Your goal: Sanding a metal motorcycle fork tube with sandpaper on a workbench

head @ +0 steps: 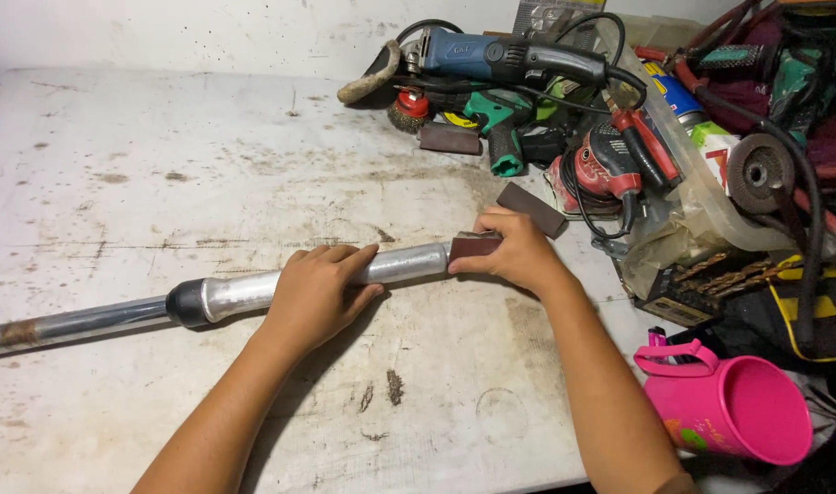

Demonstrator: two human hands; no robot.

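Shiny metal pipe (399,265), rough brown sanding block (473,244), scuffed white table (161,165).

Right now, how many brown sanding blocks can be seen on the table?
3: one sanding block under the right hand on the metal tube, one just behind that hand, one near the power tools. More may be hidden.

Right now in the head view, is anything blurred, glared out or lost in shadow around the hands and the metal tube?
Head view: both hands are sharp, left hand on the metal tube, right hand pressing a brown sanding block; mild glare streaks the tube; soft arm shadows fall on the white table; the right-edge tool pile is dim; wide-lens bending shows at the borders.
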